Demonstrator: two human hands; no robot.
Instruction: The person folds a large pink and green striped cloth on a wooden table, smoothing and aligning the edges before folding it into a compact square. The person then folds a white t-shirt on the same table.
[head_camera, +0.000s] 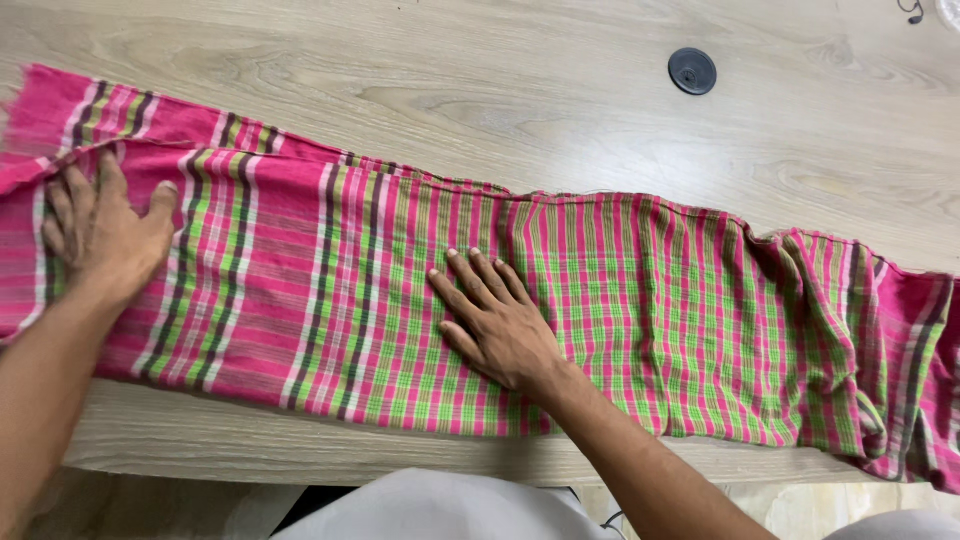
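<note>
I see a long pink-and-green checked cloth (620, 310) lying folded flat across the table, running from nine o'clock to three o'clock. Its nine o'clock end shows broad pink bands with dark stripes; its three o'clock end is rumpled, hanging over the table's edge.

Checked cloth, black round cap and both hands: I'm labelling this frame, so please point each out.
checked cloth (640, 320): head view, flat middle stretch.
black round cap (692, 71): head view, its centre.
left hand (100, 235): head view, back of hand.
right hand (500, 325): head view, back of hand.

Woven checked cloth (600, 300), matt wood table (500, 90)
</note>
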